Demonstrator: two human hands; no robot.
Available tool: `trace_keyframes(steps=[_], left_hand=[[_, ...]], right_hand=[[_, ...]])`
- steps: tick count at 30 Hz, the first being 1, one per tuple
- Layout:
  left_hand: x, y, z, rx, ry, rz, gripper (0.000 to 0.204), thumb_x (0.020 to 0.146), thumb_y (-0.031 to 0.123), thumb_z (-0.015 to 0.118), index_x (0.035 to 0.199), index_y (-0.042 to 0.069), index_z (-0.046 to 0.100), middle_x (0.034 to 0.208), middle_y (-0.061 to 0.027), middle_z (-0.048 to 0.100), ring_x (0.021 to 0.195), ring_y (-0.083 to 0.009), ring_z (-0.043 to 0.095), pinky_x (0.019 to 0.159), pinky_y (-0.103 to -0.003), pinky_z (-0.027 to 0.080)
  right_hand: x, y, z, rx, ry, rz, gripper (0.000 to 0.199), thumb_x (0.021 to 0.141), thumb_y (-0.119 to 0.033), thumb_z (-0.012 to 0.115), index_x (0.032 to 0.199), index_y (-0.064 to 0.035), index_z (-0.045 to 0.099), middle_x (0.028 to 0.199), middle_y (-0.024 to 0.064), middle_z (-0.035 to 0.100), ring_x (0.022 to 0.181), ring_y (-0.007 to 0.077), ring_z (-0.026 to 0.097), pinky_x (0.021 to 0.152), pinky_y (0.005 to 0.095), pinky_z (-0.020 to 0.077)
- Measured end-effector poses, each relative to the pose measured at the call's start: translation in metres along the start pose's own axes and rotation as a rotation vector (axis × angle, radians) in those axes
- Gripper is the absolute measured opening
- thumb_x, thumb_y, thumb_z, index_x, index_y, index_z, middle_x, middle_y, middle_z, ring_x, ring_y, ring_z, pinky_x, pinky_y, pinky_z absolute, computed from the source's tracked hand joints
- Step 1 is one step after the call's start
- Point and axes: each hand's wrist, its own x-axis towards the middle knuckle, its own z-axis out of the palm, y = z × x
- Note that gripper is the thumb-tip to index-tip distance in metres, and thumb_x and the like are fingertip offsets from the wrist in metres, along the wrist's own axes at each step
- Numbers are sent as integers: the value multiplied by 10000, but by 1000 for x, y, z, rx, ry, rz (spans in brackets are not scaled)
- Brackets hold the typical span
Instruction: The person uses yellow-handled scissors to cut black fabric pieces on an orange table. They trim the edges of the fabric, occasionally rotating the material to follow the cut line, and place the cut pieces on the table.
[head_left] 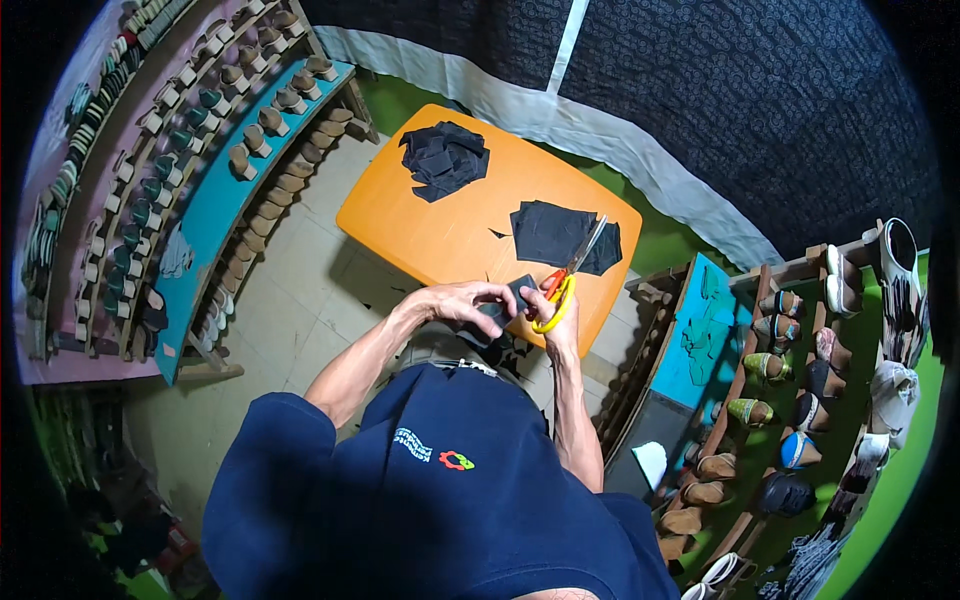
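A small piece of black sheet material (519,293) is pinched in my left hand (472,303), just over the near edge of the orange table (385,215). My right hand (556,320) grips scissors (567,283) with yellow and orange handles, their blades pointing away from me. The fingertips of that hand also touch or nearly touch the black piece. Beyond the scissors lie flat black sheets (543,232), partly under the blades. A loose heap of cut black pieces (446,160) sits at the table's far left.
Racks of shoes and shoe lasts (257,140) with a blue board stand on the left. On the right are a blue-topped bench (692,325) with green scraps and a shoe rack (770,370). A dark patterned curtain (720,110) hangs behind the table. Black scraps lie on the tiled floor.
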Motion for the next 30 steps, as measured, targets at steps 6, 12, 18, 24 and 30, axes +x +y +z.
trace_keyframes(steps=[6, 12, 18, 24, 30], left_hand=[[8, -13, 8, -749, 471, 70, 436, 907, 114, 714, 1321, 31, 604, 1068, -38, 700, 941, -74, 643, 843, -212, 507], [23, 9, 5, -488, 800, 318, 489, 804, -5, 763, 1274, -31, 628, 1038, -103, 731, 909, -134, 695, 889, -271, 544], [16, 34, -32, -436, 836, 370, 500, 797, -76, 744, 1279, -28, 616, 1049, -123, 731, 913, -149, 712, 886, -273, 563], [20, 38, -33, -483, 749, 355, 513, 805, -104, 732, 1295, -39, 594, 1062, -148, 725, 911, -174, 721, 864, -271, 584], [24, 34, -30, -438, 724, 325, 543, 823, -103, 716, 1339, -38, 560, 1091, -160, 716, 919, -177, 721, 872, -281, 590]], right_hand=[[-1, 11, 16, -165, 87, -165, 348, 808, -117, 832, 922, -46, 511, 705, 13, 573, 571, 105, 586, 506, 268, 492], [-13, 5, 27, 14, 7, 18, 343, 886, -313, 778, 909, -67, 541, 661, -21, 536, 530, 70, 561, 473, 209, 444], [-40, 26, 14, -289, -199, 73, 441, 934, -479, 680, 950, -45, 602, 665, -5, 549, 539, 93, 506, 514, 270, 442], [-45, 20, 18, -428, -242, -24, 573, 947, -577, 600, 937, -4, 618, 599, 39, 538, 538, 126, 549, 511, 318, 441], [-41, 16, 16, -385, -226, -17, 586, 937, -583, 612, 900, 2, 615, 579, 26, 526, 494, 132, 551, 475, 315, 433]])
